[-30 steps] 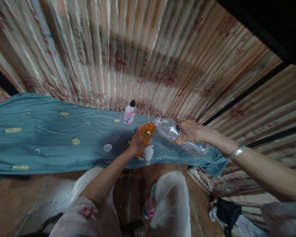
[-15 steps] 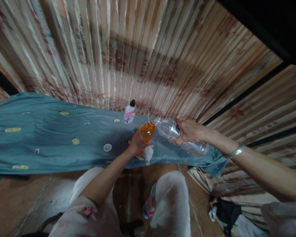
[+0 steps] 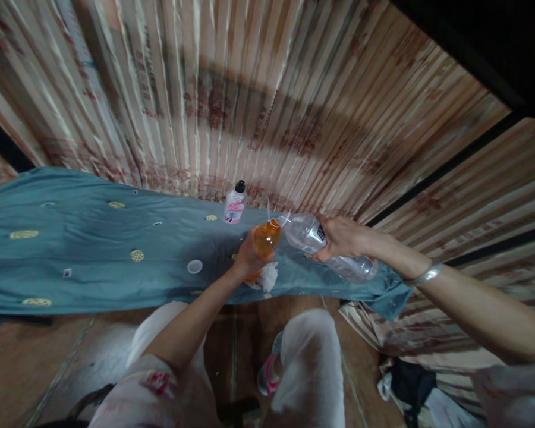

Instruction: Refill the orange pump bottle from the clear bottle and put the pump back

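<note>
My left hand (image 3: pixel 248 257) is wrapped round an orange see-through bottle (image 3: pixel 267 238), its neck pointing up and slightly right. In my right hand (image 3: pixel 339 235) a large clear plastic bottle (image 3: pixel 305 232) with a silver and black label lies tilted, mouth toward the left. The two bottle mouths meet or nearly meet; whether liquid passes between them I cannot make out. Just below the left hand sits a white crumpled piece (image 3: pixel 268 277), perhaps tissue or cloth. Behind the orange bottle stands a clear bottle with a black cap and pink label (image 3: pixel 234 205).
A teal cloth with yellow patterns (image 3: pixel 93 238) covers the long narrow surface. On it lies a small round whitish disc (image 3: pixel 195 266). A pleated, patterned curtain (image 3: pixel 232 107) hangs behind. Dark bars (image 3: pixel 446 166) run along the right. Dark and white cloth (image 3: pixel 412 386) lies at lower right.
</note>
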Demonstrator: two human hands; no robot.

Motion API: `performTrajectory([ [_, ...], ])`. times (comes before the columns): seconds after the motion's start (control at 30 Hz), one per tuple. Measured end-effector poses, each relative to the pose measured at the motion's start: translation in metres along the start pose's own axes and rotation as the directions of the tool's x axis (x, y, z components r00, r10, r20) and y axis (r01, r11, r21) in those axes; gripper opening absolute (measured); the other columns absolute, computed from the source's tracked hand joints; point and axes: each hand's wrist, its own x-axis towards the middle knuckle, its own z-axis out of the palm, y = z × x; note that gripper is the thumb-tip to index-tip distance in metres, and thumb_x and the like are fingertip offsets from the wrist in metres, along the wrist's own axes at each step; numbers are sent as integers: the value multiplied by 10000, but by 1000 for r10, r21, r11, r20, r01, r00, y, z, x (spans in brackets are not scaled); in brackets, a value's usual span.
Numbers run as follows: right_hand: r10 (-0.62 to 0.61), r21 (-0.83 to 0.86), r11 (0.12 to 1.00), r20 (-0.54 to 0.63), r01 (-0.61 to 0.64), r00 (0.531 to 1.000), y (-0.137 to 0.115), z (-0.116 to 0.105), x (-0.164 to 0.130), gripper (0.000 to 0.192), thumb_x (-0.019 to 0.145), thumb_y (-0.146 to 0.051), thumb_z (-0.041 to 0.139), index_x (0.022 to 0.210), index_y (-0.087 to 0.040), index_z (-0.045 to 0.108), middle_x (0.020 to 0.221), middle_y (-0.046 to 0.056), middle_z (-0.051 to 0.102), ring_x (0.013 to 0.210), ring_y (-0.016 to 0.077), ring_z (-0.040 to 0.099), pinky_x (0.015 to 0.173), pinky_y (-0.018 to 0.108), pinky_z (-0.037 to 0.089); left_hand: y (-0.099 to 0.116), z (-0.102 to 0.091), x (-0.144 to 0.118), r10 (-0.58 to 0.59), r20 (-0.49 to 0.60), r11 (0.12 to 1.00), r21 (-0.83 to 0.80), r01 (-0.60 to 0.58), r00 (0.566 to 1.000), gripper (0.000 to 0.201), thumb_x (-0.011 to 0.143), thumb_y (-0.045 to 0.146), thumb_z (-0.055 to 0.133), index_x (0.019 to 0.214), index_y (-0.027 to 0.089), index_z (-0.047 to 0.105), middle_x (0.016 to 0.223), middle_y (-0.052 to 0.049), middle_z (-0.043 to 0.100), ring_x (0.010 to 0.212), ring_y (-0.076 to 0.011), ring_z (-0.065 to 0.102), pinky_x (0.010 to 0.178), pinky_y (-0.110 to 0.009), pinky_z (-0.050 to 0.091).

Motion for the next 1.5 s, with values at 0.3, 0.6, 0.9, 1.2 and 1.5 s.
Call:
performTrajectory([
  [0.3, -9, -8, 1000, 4, 9, 1000, 3, 1, 3, 584, 746, -545, 788, 1128, -125, 650, 936, 123, 767, 815, 285, 740, 597, 293, 425, -3, 1, 0, 3, -2, 1000, 0, -3, 1000, 797, 680, 203, 788, 1371, 239, 394, 1277, -107, 704, 1114, -279, 741, 979, -465, 615],
  [0.6, -3, -5, 1000, 1, 3, 1000, 1, 1, 2, 642, 740, -553, 788, 1175, -103, 647, 952, 138, 773, 853, 302, 748, 611, 296, 431, -3, 3, 1, 8, -17, 1000, 26, -8, 1000, 810, 661, 196, 772, 1371, 224, 382, 1265, -117, 708, 1120, -286, 743, 970, -458, 621],
  [0.9, -6, -12, 1000, -4, 6, 1000, 2, 2, 2, 663, 741, -555, 788, 1195, -99, 625, 968, 148, 779, 874, 311, 754, 608, 296, 425, -4, 2, 0, 1, -5, 1000, 0, -1, 1000, 802, 670, 212, 793, 1377, 217, 414, 1272, -115, 701, 1107, -281, 737, 984, -471, 620],
  [1.2, 0, -2, 1000, 0, 0, 1000, 1, 1, 2, 669, 745, -551, 790, 1200, -91, 618, 956, 148, 770, 861, 309, 749, 614, 298, 426, -1, 1, 0, 7, -16, 1000, -4, -7, 1000, 798, 675, 200, 796, 1376, 220, 414, 1248, -101, 713, 1083, -271, 748, 967, -461, 626],
  [1.5, 1, -10, 1000, -4, -1, 1000, 2, 3, 3, 652, 750, -565, 785, 1178, -98, 632, 920, 131, 767, 829, 292, 745, 602, 295, 414, -4, 3, 0, -19, -10, 1000, 4, 19, 1000, 813, 668, 192, 793, 1383, 214, 405, 1238, -102, 713, 1064, -277, 748, 950, -459, 629],
])
